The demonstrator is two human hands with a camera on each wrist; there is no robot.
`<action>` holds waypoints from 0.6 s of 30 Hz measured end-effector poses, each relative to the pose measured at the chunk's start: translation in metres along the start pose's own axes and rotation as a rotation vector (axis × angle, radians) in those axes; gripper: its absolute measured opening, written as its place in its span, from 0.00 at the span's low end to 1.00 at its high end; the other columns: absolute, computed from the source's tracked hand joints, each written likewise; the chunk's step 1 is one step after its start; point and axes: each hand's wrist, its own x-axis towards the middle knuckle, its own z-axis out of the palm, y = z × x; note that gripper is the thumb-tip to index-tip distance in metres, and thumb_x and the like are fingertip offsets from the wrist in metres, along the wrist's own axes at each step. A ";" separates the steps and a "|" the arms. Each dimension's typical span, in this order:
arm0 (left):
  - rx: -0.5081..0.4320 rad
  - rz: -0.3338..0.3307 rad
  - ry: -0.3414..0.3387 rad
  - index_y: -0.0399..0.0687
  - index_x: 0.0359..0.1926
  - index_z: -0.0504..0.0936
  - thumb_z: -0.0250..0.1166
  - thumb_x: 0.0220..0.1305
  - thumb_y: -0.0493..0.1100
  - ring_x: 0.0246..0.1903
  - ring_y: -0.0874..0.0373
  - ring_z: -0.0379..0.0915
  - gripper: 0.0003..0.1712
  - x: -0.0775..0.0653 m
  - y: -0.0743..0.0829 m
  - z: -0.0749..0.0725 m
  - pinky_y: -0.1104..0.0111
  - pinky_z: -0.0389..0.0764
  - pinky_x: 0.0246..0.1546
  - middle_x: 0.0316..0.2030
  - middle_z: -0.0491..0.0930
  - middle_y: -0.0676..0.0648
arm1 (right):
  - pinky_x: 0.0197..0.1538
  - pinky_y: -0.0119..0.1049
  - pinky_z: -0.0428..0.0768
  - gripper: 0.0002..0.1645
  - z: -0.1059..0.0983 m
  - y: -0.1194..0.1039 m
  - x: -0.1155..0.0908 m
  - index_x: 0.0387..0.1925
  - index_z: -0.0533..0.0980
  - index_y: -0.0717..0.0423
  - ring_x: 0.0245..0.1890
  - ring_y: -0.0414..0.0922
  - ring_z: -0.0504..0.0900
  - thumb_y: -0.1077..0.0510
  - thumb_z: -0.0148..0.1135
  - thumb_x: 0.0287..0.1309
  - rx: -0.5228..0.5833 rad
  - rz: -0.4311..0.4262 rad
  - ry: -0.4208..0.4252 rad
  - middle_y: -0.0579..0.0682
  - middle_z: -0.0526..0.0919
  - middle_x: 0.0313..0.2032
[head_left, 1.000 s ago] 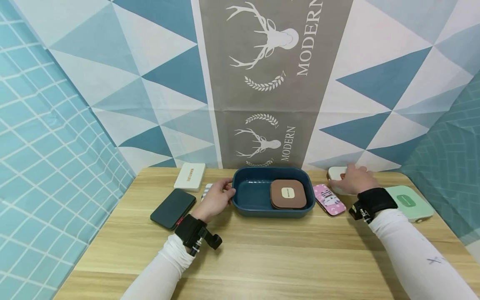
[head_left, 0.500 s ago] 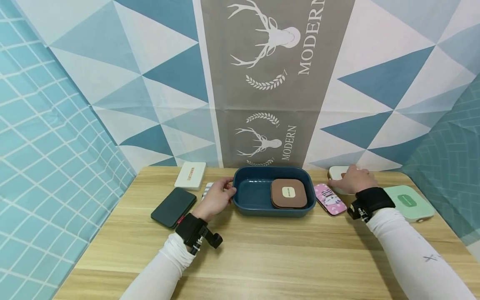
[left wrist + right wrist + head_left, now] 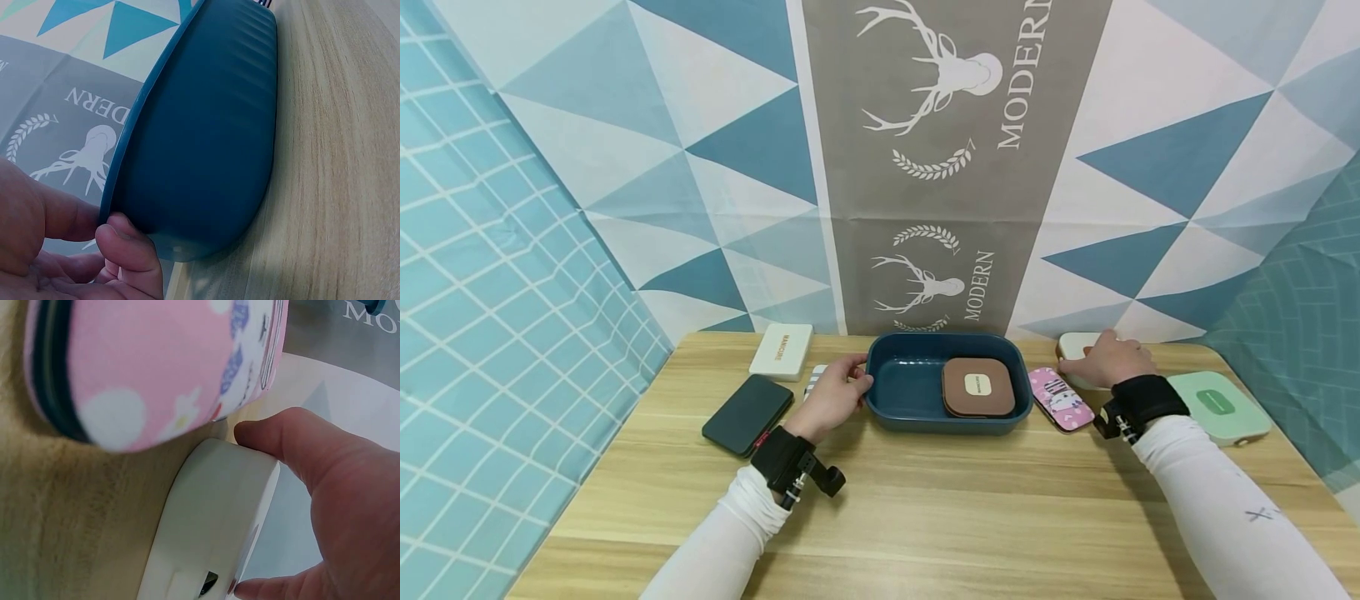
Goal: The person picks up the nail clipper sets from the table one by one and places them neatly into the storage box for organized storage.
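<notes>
A dark blue plastic bin (image 3: 910, 422) stands on the table with a square brown case (image 3: 962, 403) inside, toward its right. My left hand (image 3: 833, 398) pinches the bin's left rim between thumb and fingers, as the left wrist view shows on the blue wall (image 3: 200, 137). My right hand (image 3: 1116, 360) holds a white case (image 3: 1075, 342) at the back right, which lies on the table. In the right wrist view the thumb (image 3: 269, 434) touches one end of that case and a fingertip is against its top. A pink patterned case (image 3: 1062, 400) lies between the bin and the white case.
A green case (image 3: 1219, 408) lies at the far right. Left of the bin are a white box marked MANICURE (image 3: 782, 352), a dark flat case (image 3: 748, 415) and a striped item (image 3: 814, 377) partly behind my left hand. A patterned backdrop (image 3: 917, 208) rises behind the table.
Almost nothing differs. The view shifts very slightly and my right wrist edges a little left; both hands stay at the bin and the white case.
</notes>
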 end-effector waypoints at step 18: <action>-0.022 0.005 0.033 0.34 0.67 0.64 0.52 0.71 0.33 0.27 0.48 0.70 0.25 0.018 -0.026 0.001 0.59 0.74 0.30 0.38 0.70 0.41 | 0.41 0.63 0.69 0.57 0.000 0.007 0.002 0.53 0.59 0.77 0.45 0.73 0.63 0.28 0.60 0.48 -0.002 -0.027 0.020 0.81 0.62 0.44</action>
